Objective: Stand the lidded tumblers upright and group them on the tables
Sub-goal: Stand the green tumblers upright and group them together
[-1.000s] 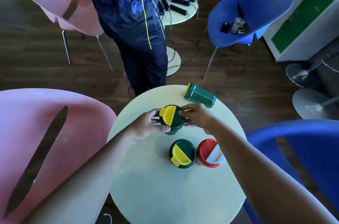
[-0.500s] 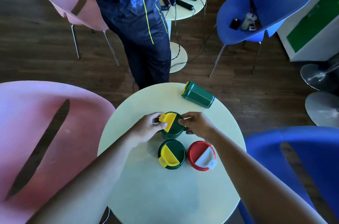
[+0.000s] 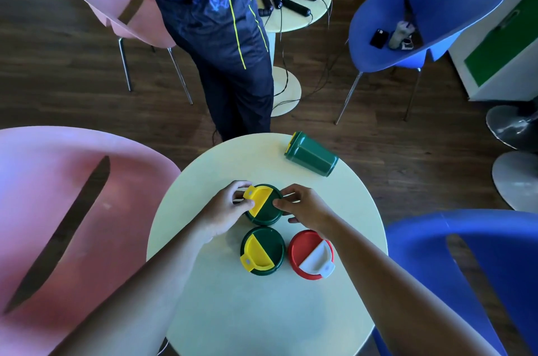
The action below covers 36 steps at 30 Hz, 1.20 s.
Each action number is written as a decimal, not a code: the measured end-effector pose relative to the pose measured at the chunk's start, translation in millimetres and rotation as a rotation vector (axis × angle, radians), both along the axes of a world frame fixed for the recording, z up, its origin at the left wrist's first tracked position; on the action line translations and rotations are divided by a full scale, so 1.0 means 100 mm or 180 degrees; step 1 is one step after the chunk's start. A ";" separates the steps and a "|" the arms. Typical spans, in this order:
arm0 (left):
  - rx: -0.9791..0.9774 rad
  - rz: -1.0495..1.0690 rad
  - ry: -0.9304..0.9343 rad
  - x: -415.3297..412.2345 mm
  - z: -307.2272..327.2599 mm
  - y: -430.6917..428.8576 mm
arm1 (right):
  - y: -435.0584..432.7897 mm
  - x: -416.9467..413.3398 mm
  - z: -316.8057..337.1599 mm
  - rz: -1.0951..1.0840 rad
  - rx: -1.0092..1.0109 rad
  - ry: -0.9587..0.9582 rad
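Round table (image 3: pixel 221 312): left hand (image 3: pixel 225 210), right hand (image 3: pixel 305 207) both grasping upright green tumbler (image 3: pixel 266 211).

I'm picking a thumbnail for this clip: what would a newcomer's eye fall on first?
Probably the left hand and right hand meeting on an upright green tumbler with a yellow flip lid at the middle of the round table. Just nearer stand a second green tumbler and a red tumbler. A fallen green tumbler lies at the far edge.
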State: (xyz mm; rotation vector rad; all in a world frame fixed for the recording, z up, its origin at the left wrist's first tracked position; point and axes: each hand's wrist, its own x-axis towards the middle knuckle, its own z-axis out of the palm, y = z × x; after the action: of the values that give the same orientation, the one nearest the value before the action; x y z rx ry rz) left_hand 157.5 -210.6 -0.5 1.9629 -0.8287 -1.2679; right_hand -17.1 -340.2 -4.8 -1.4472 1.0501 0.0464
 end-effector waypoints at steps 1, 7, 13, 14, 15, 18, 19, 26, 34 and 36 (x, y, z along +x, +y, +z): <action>0.0052 0.0006 -0.0037 0.00 0.01 -0.01 | 0.00 -0.01 -0.01 0.0004 0.0025 -0.0003; 0.0007 -0.0047 -0.0491 0.02 0.11 -0.32 | -0.18 -0.08 -0.03 -0.0235 -0.0287 -0.0034; 0.0041 0.0101 -0.0640 0.04 0.19 -1.07 | -0.73 -0.16 0.04 -0.1172 -0.0929 0.0032; 0.0138 0.0123 -0.0566 0.05 0.17 -1.20 | -0.83 -0.18 0.04 -0.1263 -0.1039 0.0087; 0.0258 0.0123 -0.0488 0.05 0.14 -1.32 | -0.92 -0.19 0.02 -0.1332 -0.1117 0.0157; 0.0559 0.0249 -0.0206 0.05 0.00 -1.61 | -1.14 -0.22 -0.09 -0.1433 -0.1175 0.0440; 0.0675 0.0333 -0.0056 0.04 -0.06 -1.69 | -1.21 -0.22 -0.14 -0.1395 -0.1167 0.0540; 0.1165 0.0909 0.0632 -0.15 -0.29 -2.02 | -1.38 -0.18 -0.35 -0.1075 -0.0770 0.0713; 0.0756 0.1032 0.1093 -0.28 -0.15 -2.16 | -1.33 -0.37 -0.23 -0.1288 -0.0823 0.0492; 0.0566 0.0770 0.1082 -0.34 -0.02 -1.92 | -1.06 -0.51 -0.16 -0.1295 -0.0763 0.0368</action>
State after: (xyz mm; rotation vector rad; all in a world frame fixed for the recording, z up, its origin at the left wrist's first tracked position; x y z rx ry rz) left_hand 123.6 -402.9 -2.4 1.8403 -0.3111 -1.5099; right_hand -68.2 -446.6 -20.9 -1.4283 1.4677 -0.3002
